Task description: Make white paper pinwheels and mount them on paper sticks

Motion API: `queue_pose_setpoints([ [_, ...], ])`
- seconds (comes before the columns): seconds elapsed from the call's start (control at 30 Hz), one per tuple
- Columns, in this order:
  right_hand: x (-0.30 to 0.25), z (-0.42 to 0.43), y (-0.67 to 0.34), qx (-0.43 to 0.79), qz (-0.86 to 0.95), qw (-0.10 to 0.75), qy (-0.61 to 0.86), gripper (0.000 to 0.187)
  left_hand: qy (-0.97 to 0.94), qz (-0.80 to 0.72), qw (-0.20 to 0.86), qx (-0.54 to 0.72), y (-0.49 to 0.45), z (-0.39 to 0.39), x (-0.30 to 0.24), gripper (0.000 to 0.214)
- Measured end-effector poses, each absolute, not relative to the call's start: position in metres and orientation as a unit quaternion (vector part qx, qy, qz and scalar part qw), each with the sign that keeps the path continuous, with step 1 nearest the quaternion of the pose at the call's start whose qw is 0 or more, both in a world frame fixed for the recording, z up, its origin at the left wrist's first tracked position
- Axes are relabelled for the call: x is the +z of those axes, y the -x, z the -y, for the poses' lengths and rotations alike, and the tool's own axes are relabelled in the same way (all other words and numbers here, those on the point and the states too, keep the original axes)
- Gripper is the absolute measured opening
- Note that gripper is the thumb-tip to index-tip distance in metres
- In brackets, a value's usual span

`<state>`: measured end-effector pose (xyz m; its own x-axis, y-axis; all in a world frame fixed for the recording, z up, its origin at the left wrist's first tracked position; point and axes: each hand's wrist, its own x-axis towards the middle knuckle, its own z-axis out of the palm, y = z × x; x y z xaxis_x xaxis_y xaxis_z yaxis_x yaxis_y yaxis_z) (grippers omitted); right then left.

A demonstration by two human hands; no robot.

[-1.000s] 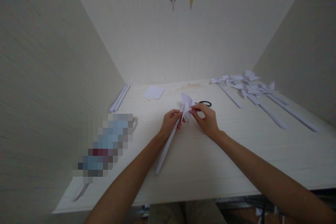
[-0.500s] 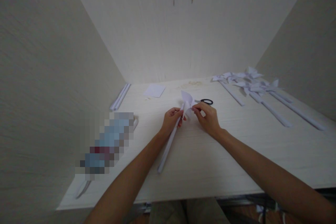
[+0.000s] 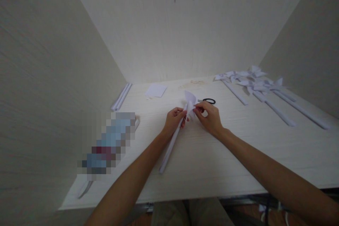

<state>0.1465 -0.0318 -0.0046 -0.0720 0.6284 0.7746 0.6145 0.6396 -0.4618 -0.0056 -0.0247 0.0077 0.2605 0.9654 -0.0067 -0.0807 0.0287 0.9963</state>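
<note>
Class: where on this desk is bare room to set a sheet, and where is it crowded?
Bare: the near table between the right hand and the finished pinwheels, and the strip between the paper square and the scissors. Crowded: far right corner, and the middle, where left hand and right hand hold the pinwheel.

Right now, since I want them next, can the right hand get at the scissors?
Probably yes: the scissors lie just beyond the right hand, nothing between, though it holds the pinwheel.

Dim, soft light; brightest on back wall; edges stretched.
</note>
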Motion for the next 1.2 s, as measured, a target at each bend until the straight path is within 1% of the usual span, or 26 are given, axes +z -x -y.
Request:
queue_pose_setpoints([
  [0.27, -0.004, 0.034, -0.148, 0.014, 0.745, 0.511, 0.428, 0.011, -0.549, -0.393, 0.575, 0.462, 0.004, 0.028, 0.006, 0.033],
  [0.47, -0.003, 0.034, -0.148, 0.033, 0.746, 0.497, 0.442, 0.017, -0.557, -0.396, 0.559, 0.469, 0.003, 0.031, 0.003, 0.030],
  [0.87, -0.005, 0.034, -0.149, 0.014, 0.769, 0.466, 0.438, 0.017, -0.546, -0.422, 0.555, 0.464, 0.002, 0.033, 0.009, 0.028],
  [1.2, -0.004, 0.036, -0.149, 0.005, 0.772, 0.464, 0.434, 0.016, -0.556, -0.427, 0.553, 0.450, 0.001, 0.034, 0.011, 0.025],
])
